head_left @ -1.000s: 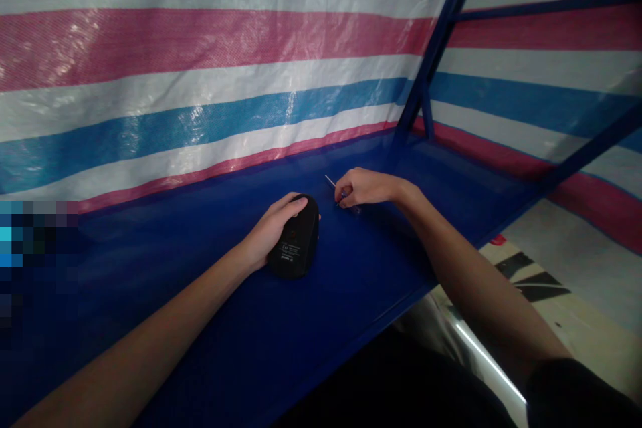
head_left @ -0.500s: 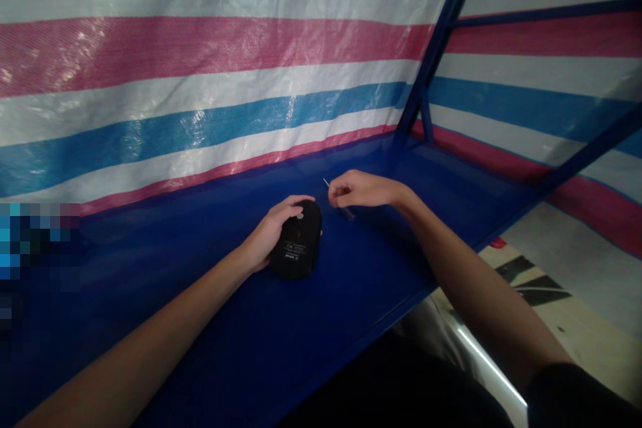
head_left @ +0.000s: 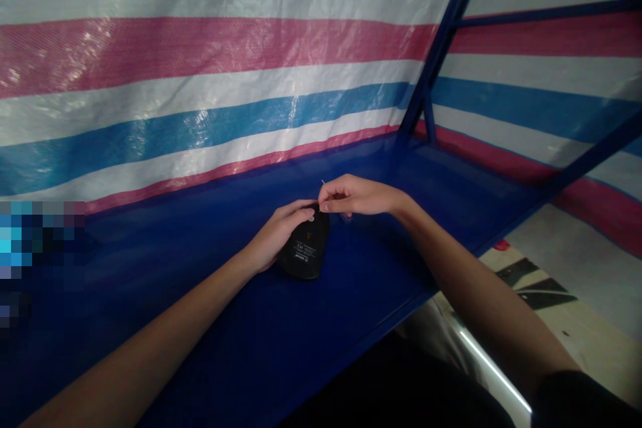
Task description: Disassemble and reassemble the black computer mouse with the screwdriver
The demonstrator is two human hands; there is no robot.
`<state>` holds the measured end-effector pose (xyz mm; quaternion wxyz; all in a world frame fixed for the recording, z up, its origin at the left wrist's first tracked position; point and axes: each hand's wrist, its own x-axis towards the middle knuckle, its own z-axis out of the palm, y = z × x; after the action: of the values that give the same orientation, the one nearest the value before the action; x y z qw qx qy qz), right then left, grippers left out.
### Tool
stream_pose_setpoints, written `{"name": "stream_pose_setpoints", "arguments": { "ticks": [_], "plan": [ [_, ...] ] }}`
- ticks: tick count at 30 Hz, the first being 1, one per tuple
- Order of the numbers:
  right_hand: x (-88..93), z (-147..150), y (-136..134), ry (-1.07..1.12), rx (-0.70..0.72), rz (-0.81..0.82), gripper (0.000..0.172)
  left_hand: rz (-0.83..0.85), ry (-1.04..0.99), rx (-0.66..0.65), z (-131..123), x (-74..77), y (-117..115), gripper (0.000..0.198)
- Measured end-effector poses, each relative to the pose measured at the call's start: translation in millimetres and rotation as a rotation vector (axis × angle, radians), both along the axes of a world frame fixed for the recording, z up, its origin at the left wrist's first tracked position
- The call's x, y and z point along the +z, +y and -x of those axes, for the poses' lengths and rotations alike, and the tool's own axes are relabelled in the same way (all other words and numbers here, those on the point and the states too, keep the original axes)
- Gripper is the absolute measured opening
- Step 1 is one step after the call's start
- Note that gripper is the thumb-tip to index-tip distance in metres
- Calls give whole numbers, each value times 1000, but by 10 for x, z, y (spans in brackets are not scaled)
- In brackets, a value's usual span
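Note:
My left hand (head_left: 282, 234) is wrapped round the left side of a black rounded device (head_left: 305, 255), its thumb near a small pale round spot at the far end. White print and a small orange mark show on the device's upward face. My right hand (head_left: 348, 195) is closed in a pinch at the far right end of the device, touching it or very close. A thin pale stick (head_left: 324, 182) pokes up from its fingertips; the rest is hidden. Beneath that hand lies a small see-through object (head_left: 346, 218), partly covered and too unclear to name.
The dark blue tabletop (head_left: 210, 341) runs beneath both hands. Behind it hangs striped plastic sheeting (head_left: 215, 47). A blue metal frame post (head_left: 436, 53) rises at the back right corner. Pixelated items (head_left: 20, 241) stand at the left edge. Patterned flooring (head_left: 542, 287) shows at lower right.
My right hand has come down and left with the stick, from beside the device to its far end. My left hand has shifted slightly right with the device, which is now tilted differently.

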<state>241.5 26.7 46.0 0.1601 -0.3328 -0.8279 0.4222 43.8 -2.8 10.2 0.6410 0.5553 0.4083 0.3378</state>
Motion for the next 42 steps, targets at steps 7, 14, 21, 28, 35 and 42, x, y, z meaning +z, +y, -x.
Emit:
{"name": "stream_pose_setpoints", "arguments": {
  "ticks": [7,14,21,28,35,42],
  "plan": [
    [6,46,-36,16,-61,-68,17,-66,49,23,1,6,-7,38],
    [37,81,-72,-5,-101,-115,13,-74,62,27,-6,-1,-5,37],
    [9,78,-54,3,-117,-89,12,-168,121,-8,1,-26,2,36],
    [-33,51,-16,14,-116,-24,13,-156,103,-13,14,-40,2,36],
    [-69,13,30,-34,-156,-76,35,-130,77,-38,11,4,-9,33],
    [-80,-184,125,-332,-425,-410,42,-5,6,3,5,42,-19,32]
  ]
}}
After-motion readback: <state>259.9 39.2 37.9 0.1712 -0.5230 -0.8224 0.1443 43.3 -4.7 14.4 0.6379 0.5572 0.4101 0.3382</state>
